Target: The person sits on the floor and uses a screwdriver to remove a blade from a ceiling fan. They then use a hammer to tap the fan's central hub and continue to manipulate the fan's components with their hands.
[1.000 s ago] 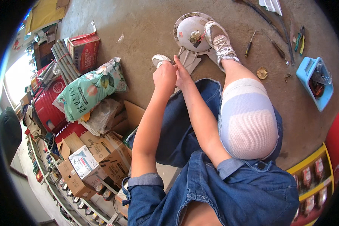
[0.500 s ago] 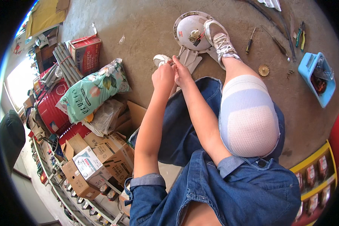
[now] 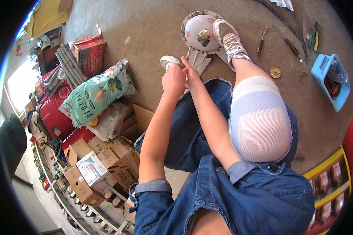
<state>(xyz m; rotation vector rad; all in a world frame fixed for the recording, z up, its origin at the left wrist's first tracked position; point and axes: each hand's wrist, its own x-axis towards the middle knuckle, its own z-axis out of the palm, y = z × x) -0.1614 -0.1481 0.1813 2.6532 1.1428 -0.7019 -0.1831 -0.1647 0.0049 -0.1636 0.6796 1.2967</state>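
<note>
Head view: both my hands at my left shoe, seated on the concrete floor.

My left hand (image 3: 172,80) and right hand (image 3: 191,74) meet, fingers curled and pressed together, at the white sneaker (image 3: 168,61); what they pinch I cannot tell. Just beyond lie flat grey blades (image 3: 198,58) and a round metal fan housing (image 3: 198,29), my other sneaker (image 3: 229,39) resting on its rim. Right: screwdriver (image 3: 261,41), brass disc (image 3: 275,71), blue tray (image 3: 321,72). Left: floral bag (image 3: 98,94), cardboard boxes (image 3: 106,160).
</note>
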